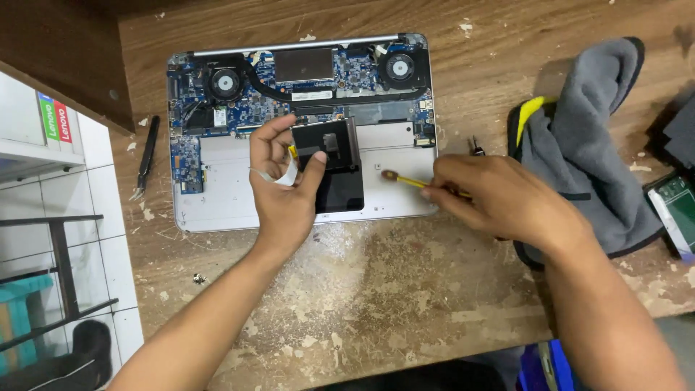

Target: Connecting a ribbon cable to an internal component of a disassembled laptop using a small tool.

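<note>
A black rectangular drive [329,163] sits in the middle of an opened laptop [300,130], tilted up at its near-left corner over the bare silver panel below the blue circuit board. The left hand [284,177] pinches that corner between thumb and fingers; a white flat ribbon cable [279,176] curls across the palm side of the same hand. The right hand [492,199] is closed around a thin yellow-handled tool [405,180], its brownish tip resting on the silver panel just right of the drive. The laptop lies bottom-side up with its cover off, two round fans [225,82] at the far corners joined by a dark heat pipe. It rests on a worn wooden worktop [362,289] with flaked paint. Left of the laptop lies a pair of black tweezers [147,148]. To the right, behind the right hand, a grey cloth [586,137] is heaped over something black and yellow. A green circuit board [677,206] shows at the right edge.
</note>
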